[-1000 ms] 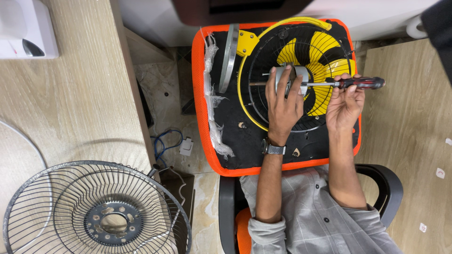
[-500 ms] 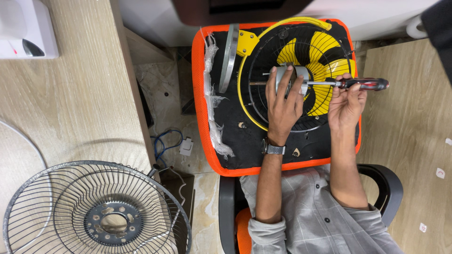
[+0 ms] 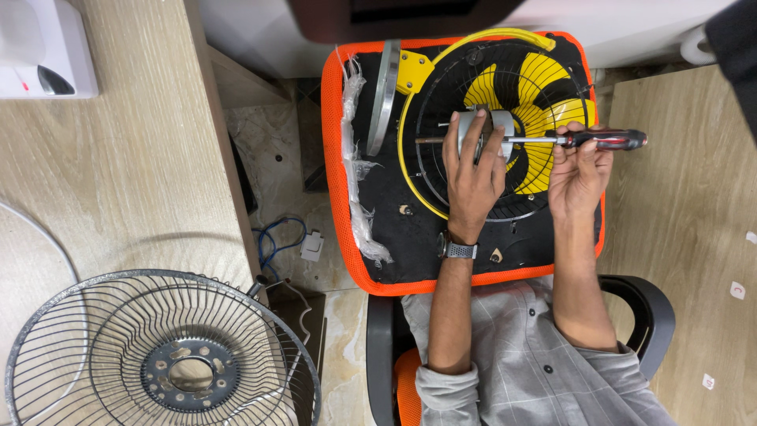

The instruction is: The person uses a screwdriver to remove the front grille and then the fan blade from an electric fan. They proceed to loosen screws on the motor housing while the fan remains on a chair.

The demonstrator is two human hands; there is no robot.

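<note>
Two hands at work over a black cushion with orange rim (image 3: 335,158), set ahead of the seated person. Left hand (image 3: 473,177): grip closed around a grey metal fan motor (image 3: 482,125), fingers wrapped over its housing, steel shaft projecting to the left. Right hand (image 3: 578,175): grip pinched on a screwdriver with red-and-black handle (image 3: 603,140), held level, blade reaching left to the motor's side. Motor position: above the centre of a black wire guard with yellow ring (image 3: 410,170), lying flat on the cushion over yellow fan blades (image 3: 544,118). Yellow bracket (image 3: 412,71) and grey metal ring on edge (image 3: 384,95) at the cushion's upper left; crumpled clear plastic wrap (image 3: 355,170) along its left border. Separate chrome wire fan guard (image 3: 162,351) on the light wooden counter (image 3: 118,173) at lower left; white device (image 3: 43,47) at that counter's far corner. Small white square stickers (image 3: 737,290) on the wooden surface at right, markings too small to tell. Blue cable and white plug (image 3: 311,246) on the floor between counter and cushion.
</note>
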